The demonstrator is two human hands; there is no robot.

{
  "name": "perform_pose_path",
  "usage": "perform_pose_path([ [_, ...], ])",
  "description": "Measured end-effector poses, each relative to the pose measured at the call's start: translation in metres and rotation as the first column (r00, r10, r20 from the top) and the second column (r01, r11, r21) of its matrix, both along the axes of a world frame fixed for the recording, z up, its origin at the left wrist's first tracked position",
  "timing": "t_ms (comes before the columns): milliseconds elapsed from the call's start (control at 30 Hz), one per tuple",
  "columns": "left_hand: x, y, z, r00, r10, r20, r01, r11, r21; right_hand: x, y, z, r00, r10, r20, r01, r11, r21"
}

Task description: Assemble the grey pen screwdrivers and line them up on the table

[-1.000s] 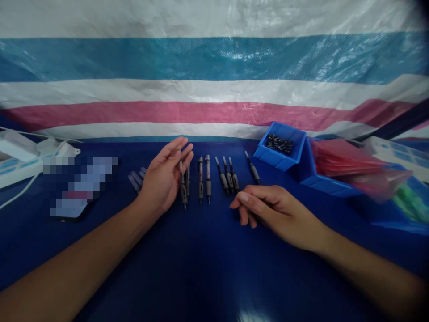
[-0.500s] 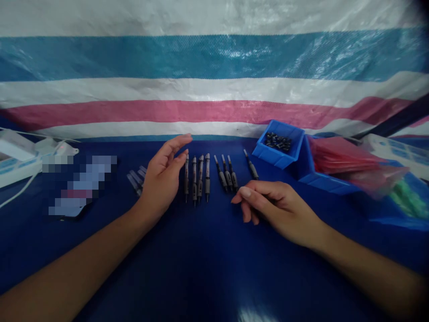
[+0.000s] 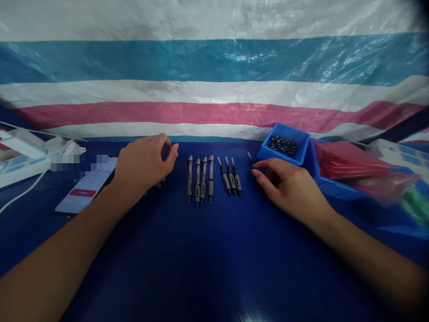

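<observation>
My left hand (image 3: 144, 161) is bent over some clear plastic pieces (image 3: 161, 183), mostly hidden beneath it; its fingers curl and their tips are hard to see. Right of it lie several assembled pens (image 3: 203, 181) in a row, tips toward me. Beside those rest three pen parts with grey grips (image 3: 229, 176) and pale upper ends. My right hand (image 3: 284, 183) is curled at one more such part (image 3: 250, 159), its thumb and forefinger close together over it. Most of that part is hidden, so whether it is gripped is unclear.
A blue bin (image 3: 284, 144) of small black pieces stands at the back right. Next to it are red plastic bags (image 3: 348, 161) in another bin and a green bundle (image 3: 415, 203). On the left lie a phone (image 3: 83, 190) and a white power strip (image 3: 27, 165) with cables.
My left hand has moved left, off the assembled pens' side and over the clear pieces. My right hand has moved right and away from me, onto the separate pen part.
</observation>
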State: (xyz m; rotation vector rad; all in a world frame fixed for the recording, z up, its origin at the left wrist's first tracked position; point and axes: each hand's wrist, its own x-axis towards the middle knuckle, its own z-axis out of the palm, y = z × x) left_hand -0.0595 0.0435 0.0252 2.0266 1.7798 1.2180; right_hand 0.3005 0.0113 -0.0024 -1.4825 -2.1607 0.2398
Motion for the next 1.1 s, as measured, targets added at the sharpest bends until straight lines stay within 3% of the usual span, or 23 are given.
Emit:
perform_pose_path([
  [133,-0.007,0.003,-0.007,0.989,0.090,-0.115,-0.092,0.996,-0.016,-0.001,-0.002,-0.002,0.991,0.009,0.131,-0.001,0.998,-0.063],
  [367,-0.009,0.005,-0.026,0.978,0.046,-0.203,-0.048,0.999,-0.007,-0.001,-0.003,-0.004,0.976,0.017,0.215,-0.006,0.999,-0.049],
  [467,-0.002,0.004,-0.020,0.912,0.037,-0.408,-0.094,0.988,-0.122,-0.001,-0.003,-0.005,0.973,0.021,0.228,-0.018,1.000,-0.016],
  [567,0.006,0.002,-0.007,0.723,-0.035,-0.690,-0.194,0.948,-0.251,-0.001,-0.003,-0.006,0.971,0.015,0.240,-0.019,1.000,0.013],
  [633,0.010,0.000,0.000,0.671,-0.052,-0.740,-0.212,0.942,-0.258,-0.001,-0.003,-0.007,0.970,0.012,0.244,-0.015,1.000,0.012],
  [867,0.015,-0.011,0.011,0.641,-0.029,-0.767,-0.190,0.962,-0.195,-0.001,-0.002,-0.007,0.972,0.012,0.236,-0.017,1.000,0.018],
  [1100,0.022,-0.016,0.008,0.631,-0.074,-0.773,-0.213,0.941,-0.264,-0.001,-0.001,-0.007,0.973,0.011,0.229,-0.014,1.000,0.012],
])
